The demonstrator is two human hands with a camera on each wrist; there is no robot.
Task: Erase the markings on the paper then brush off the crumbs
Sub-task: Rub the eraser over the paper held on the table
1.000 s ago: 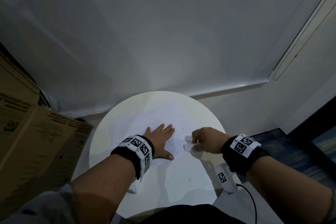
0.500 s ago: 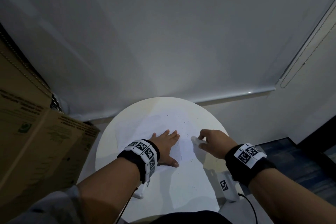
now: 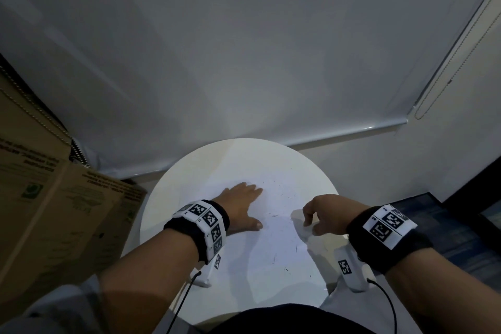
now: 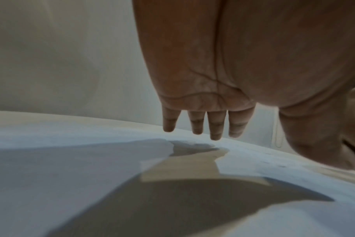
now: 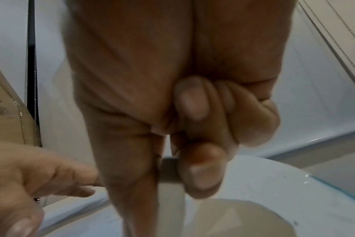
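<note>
Broadly, we note a round white table under a white paper strewn with dark crumbs. Our left hand lies flat, fingers straight, pressing the paper's far left part. Our right hand, fingers curled, pinches a white eraser at the paper's right edge. Print on the cardboard box, left, is unreadable.

The head camera looks steeply down from above onto the round white table, with both forearms reaching in from the near edge. Each wrist camera sits close under its palm, facing along the fingers toward the far side. All three views share the tabletop and the white sheet of paper.
</note>
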